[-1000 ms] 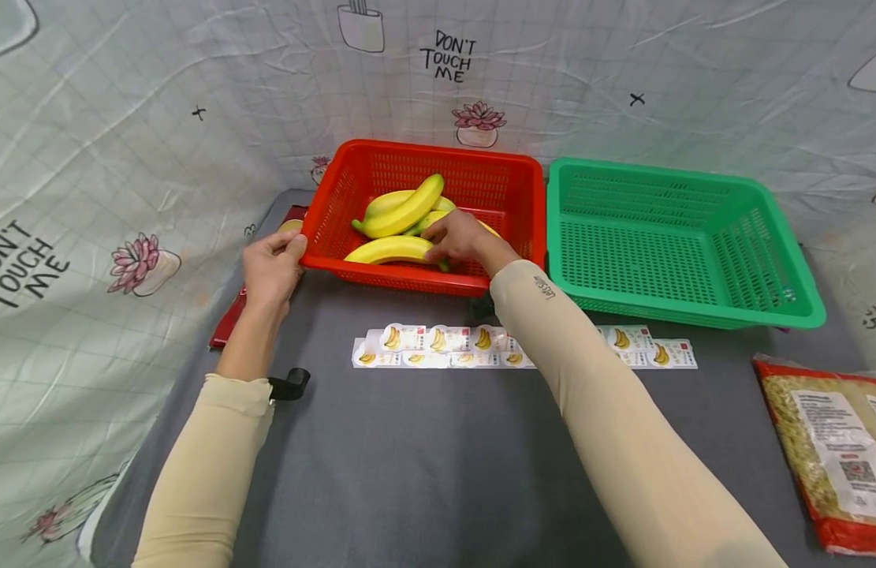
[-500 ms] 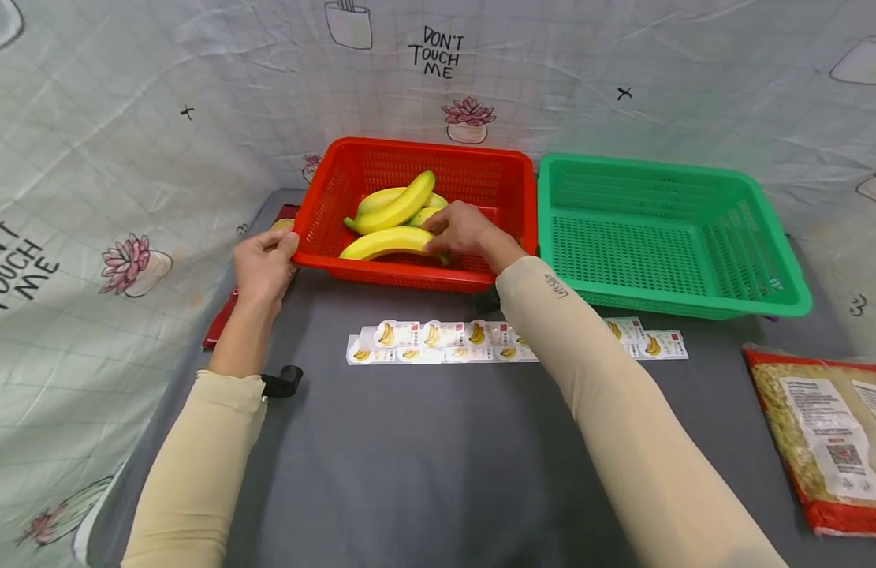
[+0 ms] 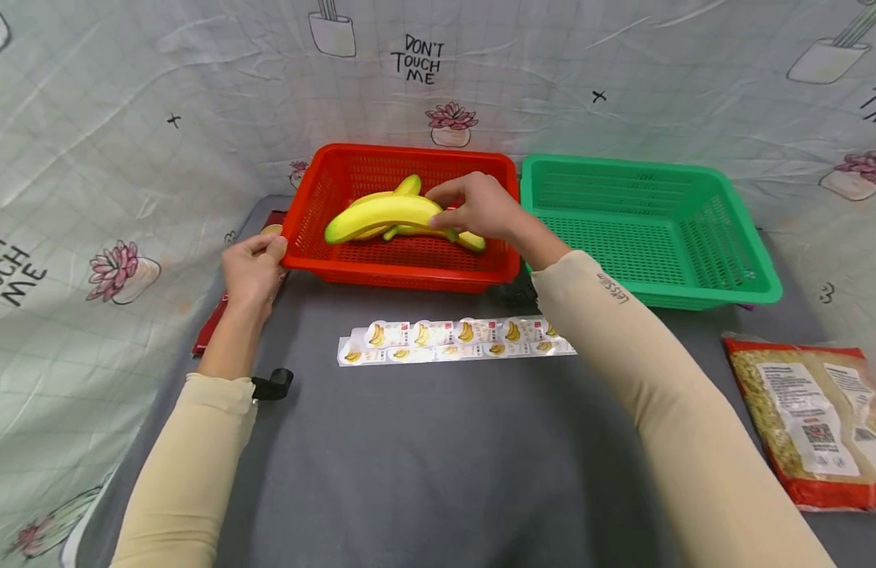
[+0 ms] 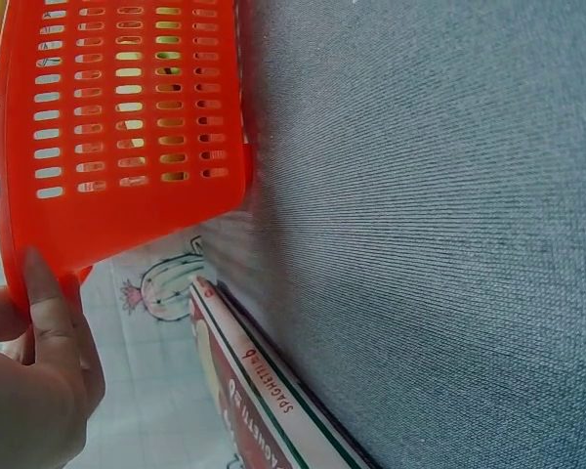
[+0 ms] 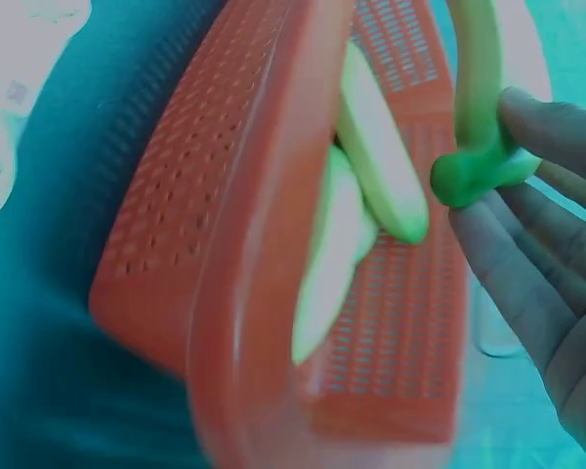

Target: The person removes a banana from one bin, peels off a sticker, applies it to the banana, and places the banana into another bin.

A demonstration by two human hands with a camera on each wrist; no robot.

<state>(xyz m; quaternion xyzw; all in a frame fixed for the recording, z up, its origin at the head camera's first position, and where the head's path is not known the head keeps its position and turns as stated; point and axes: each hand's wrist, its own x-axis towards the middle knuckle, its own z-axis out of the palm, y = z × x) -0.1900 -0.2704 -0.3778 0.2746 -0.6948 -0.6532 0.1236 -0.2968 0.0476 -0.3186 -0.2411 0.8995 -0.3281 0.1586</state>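
In the head view my right hand [image 3: 483, 207] pinches a yellow banana [image 3: 388, 211] by its green-tipped right end. The fruit hangs level over the red basket [image 3: 409, 276]. In the right wrist view, thumb and fingers close on the green stem end [image 5: 469, 178] beside the basket's rim. Several other bananas [image 5: 379, 147] lie on the basket floor, partly hidden by the held one in the head view. My left hand [image 3: 253, 272] grips the basket's front left corner; in the left wrist view its fingers [image 4: 51, 318] curl over the red rim.
A green basket [image 3: 665, 295] stands right beside the red one. Strips of banana stickers [image 3: 438, 347] lie in front, partly under the right forearm. A clear bag with red edges [image 3: 814, 418] lies at the right. A spaghetti box [image 4: 259, 391] stands by the left hand.
My right hand has raised the front banana from the basket floor to above the other bananas. The left hand stays on the corner. The head view has shifted slightly.
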